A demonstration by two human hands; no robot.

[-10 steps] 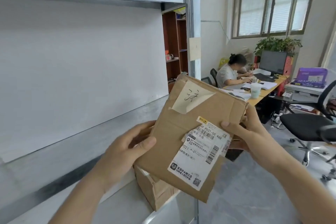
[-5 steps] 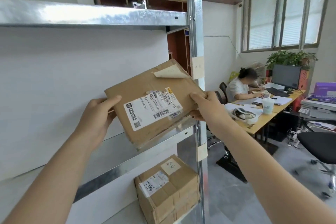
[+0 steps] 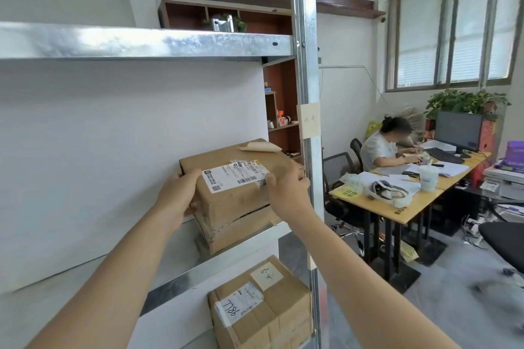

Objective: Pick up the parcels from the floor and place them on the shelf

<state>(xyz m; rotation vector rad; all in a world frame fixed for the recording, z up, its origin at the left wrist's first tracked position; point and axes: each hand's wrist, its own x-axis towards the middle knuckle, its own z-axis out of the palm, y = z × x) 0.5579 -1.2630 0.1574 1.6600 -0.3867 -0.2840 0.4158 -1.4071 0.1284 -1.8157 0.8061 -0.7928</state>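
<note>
A brown cardboard parcel (image 3: 235,201) with a white shipping label rests on the metal shelf (image 3: 170,280), close to the right upright post. My left hand (image 3: 177,198) grips its left side. My right hand (image 3: 286,190) lies on its top right edge by the label. Both hands hold the parcel, whose bottom sits on the shelf board with its front end at the shelf lip. A loose paper tag curls up at its far top edge. A second taped parcel (image 3: 263,306), marked 7786, stands on the shelf level below.
The galvanised post (image 3: 304,79) stands just right of the parcel, and an upper shelf (image 3: 141,44) hangs overhead. To the right, a person sits at a wooden desk (image 3: 408,201) with a monitor, papers and a cup. Office chairs stand around the desk.
The parcel went from held tilted in front of me, up to shelf height, then flat onto the shelf board. Both hands stayed on it throughout.
</note>
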